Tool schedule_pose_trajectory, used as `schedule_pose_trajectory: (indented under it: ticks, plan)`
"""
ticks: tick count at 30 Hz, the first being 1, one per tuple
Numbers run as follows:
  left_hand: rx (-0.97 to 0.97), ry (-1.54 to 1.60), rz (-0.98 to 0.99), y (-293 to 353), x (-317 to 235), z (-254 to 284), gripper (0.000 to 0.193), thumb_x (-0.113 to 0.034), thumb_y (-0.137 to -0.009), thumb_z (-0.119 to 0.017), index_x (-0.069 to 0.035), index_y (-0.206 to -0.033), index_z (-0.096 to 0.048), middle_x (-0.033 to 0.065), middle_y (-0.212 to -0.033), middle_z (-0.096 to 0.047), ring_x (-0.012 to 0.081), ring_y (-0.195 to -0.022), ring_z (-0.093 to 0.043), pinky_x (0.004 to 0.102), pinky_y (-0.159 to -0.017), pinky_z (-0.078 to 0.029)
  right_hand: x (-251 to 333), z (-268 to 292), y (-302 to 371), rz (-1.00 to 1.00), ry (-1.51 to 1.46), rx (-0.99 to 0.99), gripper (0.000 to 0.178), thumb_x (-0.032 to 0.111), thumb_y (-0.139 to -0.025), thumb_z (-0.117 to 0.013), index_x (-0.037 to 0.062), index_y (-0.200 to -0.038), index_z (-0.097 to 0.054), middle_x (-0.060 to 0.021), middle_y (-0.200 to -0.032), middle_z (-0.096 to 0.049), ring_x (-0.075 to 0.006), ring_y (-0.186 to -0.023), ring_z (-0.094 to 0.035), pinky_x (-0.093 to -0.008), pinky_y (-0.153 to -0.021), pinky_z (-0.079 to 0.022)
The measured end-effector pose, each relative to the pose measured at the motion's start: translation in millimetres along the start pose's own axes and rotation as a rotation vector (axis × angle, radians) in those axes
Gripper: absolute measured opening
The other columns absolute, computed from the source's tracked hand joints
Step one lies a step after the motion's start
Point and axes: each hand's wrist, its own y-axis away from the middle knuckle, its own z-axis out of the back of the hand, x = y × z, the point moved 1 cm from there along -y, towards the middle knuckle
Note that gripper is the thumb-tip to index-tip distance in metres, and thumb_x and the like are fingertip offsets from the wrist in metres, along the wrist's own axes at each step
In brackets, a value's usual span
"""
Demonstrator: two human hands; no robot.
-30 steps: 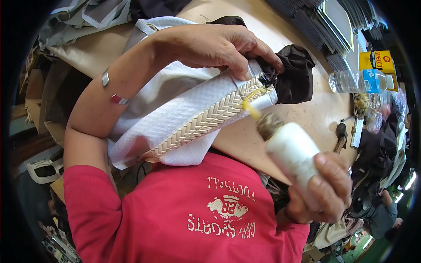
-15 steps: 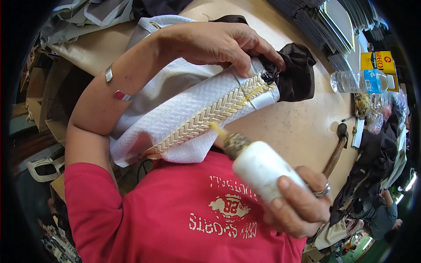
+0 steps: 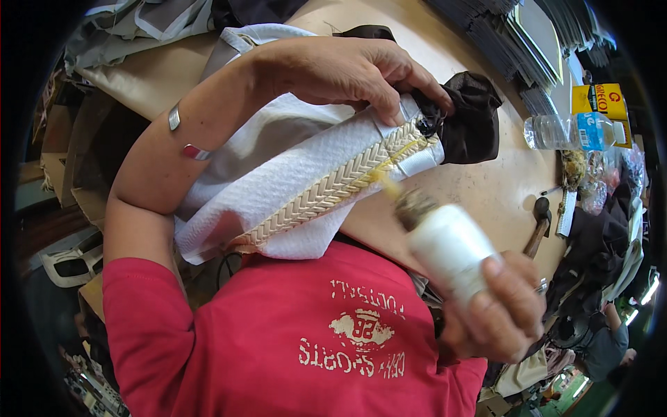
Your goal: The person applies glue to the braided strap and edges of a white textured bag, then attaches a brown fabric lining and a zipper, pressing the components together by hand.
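Note:
My left hand [image 3: 347,73] arches over a white textured fabric piece [image 3: 278,201], its thumb and fingers pinching the upper right end. Along the piece's edge runs a tan braided strip [image 3: 326,187], with yellowish wet-looking streaks toward its right end. Black cloth [image 3: 472,128] bunches out past that end, beside my fingertips. Wrapped in my right hand [image 3: 504,306] is a white glue bottle [image 3: 451,247], slanted up and left. Its crusted brown neck and yellow tip [image 3: 383,182] are blurred at the braid's lower edge; whether the tip touches cannot be told.
On the pale worktable [image 3: 389,215], a hammer [image 3: 539,222] lies to the right. Beyond it are a water bottle [image 3: 570,131], a yellow can [image 3: 601,101] and stacks of dark sheets [image 3: 493,42]. Grey fabric [image 3: 139,35] lies far left. Another person [image 3: 608,347] is at far right.
My right hand has moved the glue bottle right and slightly up, so its tip sits farther along the braided strip. My left hand and the fabric stay almost still.

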Motion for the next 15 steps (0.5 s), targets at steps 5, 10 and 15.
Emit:
schedule_pose_trajectory:
  ticks: [5,10,15]
  plan:
    - [0.036,0.034,0.087,0,-5,0,0.053,-0.002,-0.064,-0.054,0.004,-0.116,-0.045,0.0075,-0.102,-0.055,0.0037,-0.080,-0.049,0.0181,-0.070,-0.040,-14,10,-3,-0.062,0.081,-0.005,0.025,0.009,-0.060,-0.064,0.0055,-0.082,-0.053,-0.0178,-0.079,-0.058,-0.0219,-0.045,-0.051,-0.0277,-0.039,-0.041]
    - [0.013,0.064,0.034,-1,0,0,0.053,-0.002,-0.064,-0.055,0.004,-0.115,-0.045,0.0063,-0.097,-0.056,0.0023,-0.073,-0.047,0.0168,-0.066,-0.040,-6,5,0,-0.069,-0.027,0.127,0.025,0.003,-0.058,-0.062,0.0046,-0.082,-0.051,-0.0194,-0.084,-0.056,-0.0234,-0.048,-0.052,-0.0276,-0.039,-0.040]
    - [0.034,0.064,0.074,0,-3,0,0.054,-0.001,-0.063,-0.055,0.005,-0.115,-0.045,0.0061,-0.095,-0.057,0.0014,-0.072,-0.047,0.0158,-0.065,-0.039,-13,2,-15,-0.041,0.114,0.033,0.020,0.003,-0.060,-0.062,0.0046,-0.077,-0.052,-0.0135,-0.074,-0.053,-0.0224,-0.049,-0.054,-0.0282,-0.035,-0.037]
